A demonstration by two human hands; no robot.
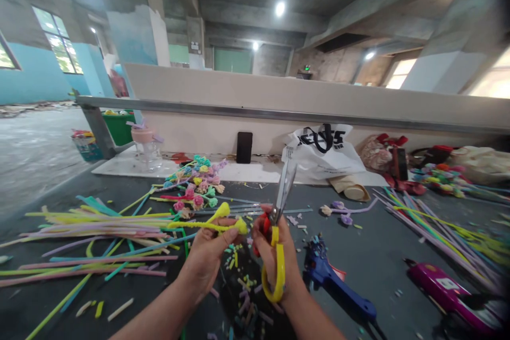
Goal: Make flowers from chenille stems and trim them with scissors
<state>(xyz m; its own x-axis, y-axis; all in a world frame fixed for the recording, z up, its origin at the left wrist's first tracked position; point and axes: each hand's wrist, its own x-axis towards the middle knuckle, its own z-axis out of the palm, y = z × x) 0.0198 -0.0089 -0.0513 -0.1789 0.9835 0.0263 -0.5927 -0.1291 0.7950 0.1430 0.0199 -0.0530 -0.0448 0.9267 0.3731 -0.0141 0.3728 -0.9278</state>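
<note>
In the head view my left hand [209, 249] is closed on yellow fuzzy stems [199, 224], with two rounded yellow ends at the fingertips. My right hand [279, 255] is closed around scissors [283, 188], whose blades point up and away; the yellow handle loop hangs below the fingers. Something red shows at the fingers of that hand. The two hands are close together but apart, above small colored cut scraps [247, 297] on the dark table [374, 244].
Loose fuzzy stems [95, 231] lie at left, flowers [203, 183] behind them. A blue glue gun [338, 281] and a magenta tool [442, 287] lie at right. Farther back stand a jar [146, 151], a phone [244, 147] and a white bag [322, 154]. More stems [434, 228] lie at far right.
</note>
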